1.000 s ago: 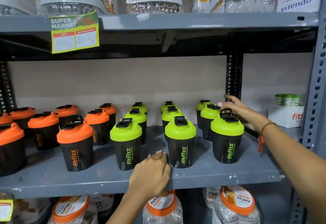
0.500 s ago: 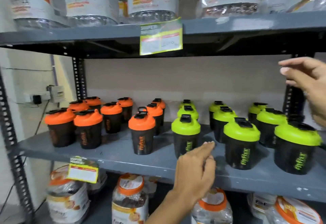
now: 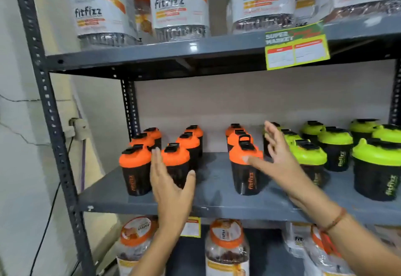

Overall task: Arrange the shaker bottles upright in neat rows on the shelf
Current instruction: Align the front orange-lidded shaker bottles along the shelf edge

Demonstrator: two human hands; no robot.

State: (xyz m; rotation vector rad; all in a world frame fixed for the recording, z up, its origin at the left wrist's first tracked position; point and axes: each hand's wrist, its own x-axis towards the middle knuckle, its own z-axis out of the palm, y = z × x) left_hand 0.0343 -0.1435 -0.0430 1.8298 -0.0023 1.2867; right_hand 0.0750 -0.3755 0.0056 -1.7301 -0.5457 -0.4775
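Observation:
Several black shaker bottles stand upright in rows on the grey middle shelf [image 3: 217, 202]: orange-lidded ones on the left, green-lidded ones [image 3: 338, 145] on the right. My left hand [image 3: 171, 186] is open in front of the second front orange bottle [image 3: 175, 160], fingers spread around its lower body, with the leftmost front orange bottle [image 3: 135, 167] just beside it. My right hand [image 3: 275, 158] is open, thumb against the lid of the third front orange bottle [image 3: 245, 167], fingers reaching between it and the nearest green bottle [image 3: 310, 156]. Neither hand grips anything.
Large fitfizz jars [image 3: 178, 4] line the upper shelf, which carries a yellow price tag [image 3: 296, 47]. More jars [image 3: 226, 247] stand on the shelf below. The rack's perforated grey upright [image 3: 50, 112] rises at the left, with a wall socket [image 3: 79, 130] and cables behind it.
The view has swung left toward the orange bottles. My left hand rose from the shelf edge to the second orange bottle; my right hand came down from the right onto the third one.

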